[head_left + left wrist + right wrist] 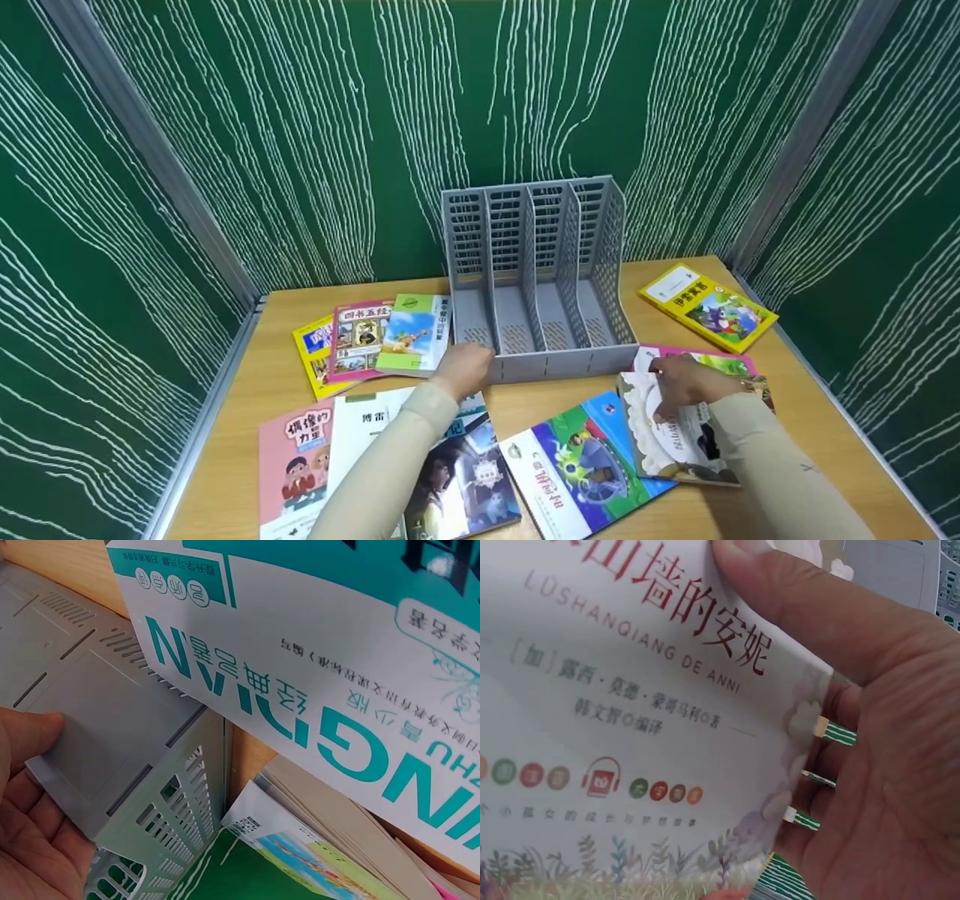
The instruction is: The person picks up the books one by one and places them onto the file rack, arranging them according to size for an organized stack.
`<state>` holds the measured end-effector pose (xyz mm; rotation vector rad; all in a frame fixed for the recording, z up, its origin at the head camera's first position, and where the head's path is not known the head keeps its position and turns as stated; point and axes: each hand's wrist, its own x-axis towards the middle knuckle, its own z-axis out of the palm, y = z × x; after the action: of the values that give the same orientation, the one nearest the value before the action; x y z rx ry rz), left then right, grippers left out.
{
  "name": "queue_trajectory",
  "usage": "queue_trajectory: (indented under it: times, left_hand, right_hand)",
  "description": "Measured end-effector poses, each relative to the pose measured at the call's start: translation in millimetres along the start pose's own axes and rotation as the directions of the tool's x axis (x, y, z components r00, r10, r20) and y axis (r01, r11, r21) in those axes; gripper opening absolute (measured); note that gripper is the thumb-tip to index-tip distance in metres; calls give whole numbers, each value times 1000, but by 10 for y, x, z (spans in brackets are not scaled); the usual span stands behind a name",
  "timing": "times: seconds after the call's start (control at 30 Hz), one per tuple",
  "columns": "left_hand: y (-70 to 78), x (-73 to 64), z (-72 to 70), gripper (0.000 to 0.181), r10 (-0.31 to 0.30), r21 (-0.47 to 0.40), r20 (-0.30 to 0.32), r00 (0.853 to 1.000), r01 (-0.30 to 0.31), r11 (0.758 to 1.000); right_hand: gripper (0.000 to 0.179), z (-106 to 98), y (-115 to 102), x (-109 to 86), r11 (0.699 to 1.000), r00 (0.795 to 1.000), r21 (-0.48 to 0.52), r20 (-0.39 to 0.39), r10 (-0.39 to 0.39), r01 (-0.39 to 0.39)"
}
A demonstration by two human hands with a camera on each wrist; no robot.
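Observation:
A grey four-slot book organizer (559, 364) stands at the back middle of the wooden table. My left hand (466, 369) grips its lower front left edge; in the left wrist view the thumb lies on the grey panel (112, 720) and the other fingers curl past its edge. At the right, my right hand (694, 381) holds a white-covered book (645, 712) with a red Chinese title. Its thumb presses the cover and the fingers go behind. Under this hand in the head view lie a cream-patterned book (649, 442) and a pink-edged book (731, 364).
A yellow book (709, 307) lies at the back right. Left of the organizer overlap a green-and-blue book (409, 334), a pink comic-style book (356, 341) and a yellow one (319, 375). In front are a pink book (292, 457), a dark book (469, 480) and a colourful book (577, 465).

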<state>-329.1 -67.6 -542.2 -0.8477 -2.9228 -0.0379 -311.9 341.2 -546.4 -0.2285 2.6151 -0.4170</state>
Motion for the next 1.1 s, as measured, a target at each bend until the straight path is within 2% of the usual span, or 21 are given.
queue_trajectory:
  times: [0.2,0.3,0.43,0.53,0.87,1.0,1.1]
  left_hand:
    - [-4,4,-4,14,-7,-20,0,1000,7,1000]
    - [-5,6,8,14,-7,-30,-4,1000,7,1000]
    - [-11,0,34,11,1,-20,-28,1000,-2,1000]
    - [-15,-3,40,11,4,-19,-43,999,-4,1000]
    - [-17,-1,48,13,-24,-51,4,1000,24,998]
    - [-16,-4,45,13,-23,-45,7,1000,23,999]
    - [-14,-7,42,12,-17,-43,-5,1000,17,999]
  right_hand:
    - [92,-35,14,-60,1000,1000,-29,-4,10,-10]
    - [84,-79,32,-107,999,1000,-34,-4,25,-25]
    - [70,-135,57,-163,999,1000,-38,-24,-7,7]
    - [70,-170,71,-209,999,999,-28,-35,-39,38]
    - [77,-331,108,-402,997,1000,75,15,-23,21]
    - [78,-414,120,-452,986,998,166,64,10,-20]
    - [78,-482,123,-468,975,997,223,78,3,-20]
